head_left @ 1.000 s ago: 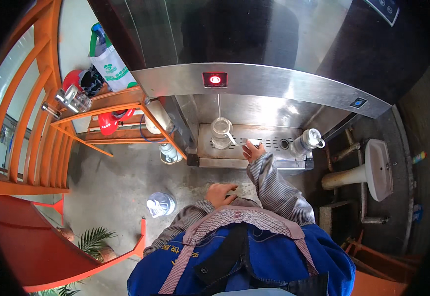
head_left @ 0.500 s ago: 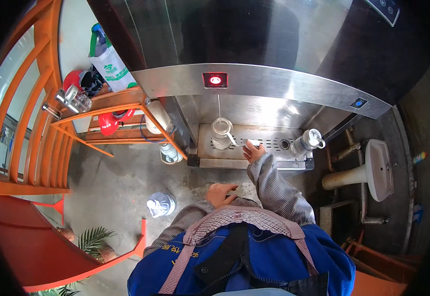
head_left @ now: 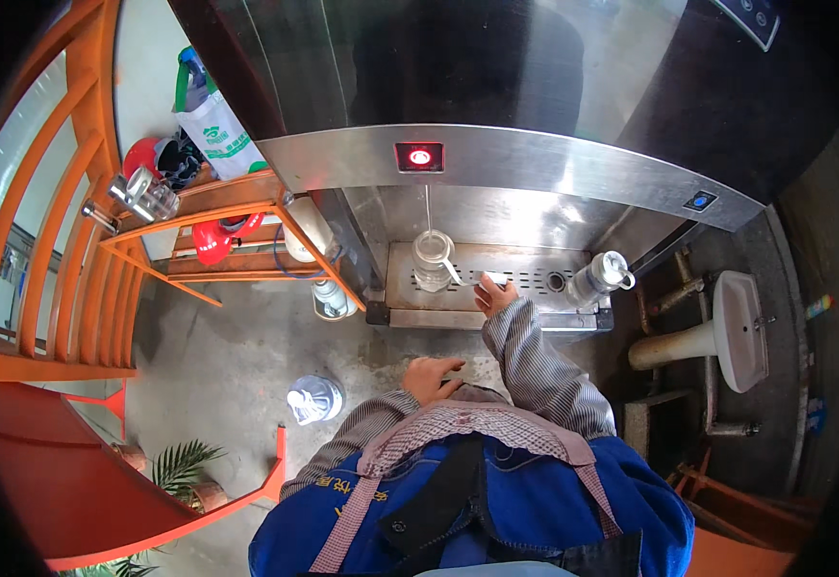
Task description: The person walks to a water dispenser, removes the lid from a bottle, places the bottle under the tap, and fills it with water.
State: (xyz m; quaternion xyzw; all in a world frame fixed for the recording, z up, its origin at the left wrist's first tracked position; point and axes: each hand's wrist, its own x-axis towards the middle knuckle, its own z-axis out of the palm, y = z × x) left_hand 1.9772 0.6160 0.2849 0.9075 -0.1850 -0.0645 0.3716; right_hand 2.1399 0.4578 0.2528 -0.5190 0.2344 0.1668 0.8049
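A clear plastic bottle (head_left: pixel 432 262) stands on the perforated drip tray (head_left: pixel 573 287) of a steel water dispenser (head_left: pixel 342 154). A thin stream of water falls into its mouth from above. My right hand (head_left: pixel 494 295) is closed on the bottle's white cap (head_left: pixel 496 279), which a pale strap joins to the bottle neck. My left hand (head_left: pixel 431 379) is held in front of my body, fingers stretched and thumb apart, with nothing visible in it. Farther right on the tray is a second clear bottle (head_left: pixel 592 279) with a white looped lid.
A red-lit button (head_left: pixel 420 157) and a blue-lit one (head_left: pixel 699 201) sit on the dispenser front. To the left, an orange shelf (head_left: pixel 198 207) holds a bag, red helmets and jars. A big water jug (head_left: pixel 314 399) is on the floor; a white washbasin (head_left: pixel 738 332) stands right.
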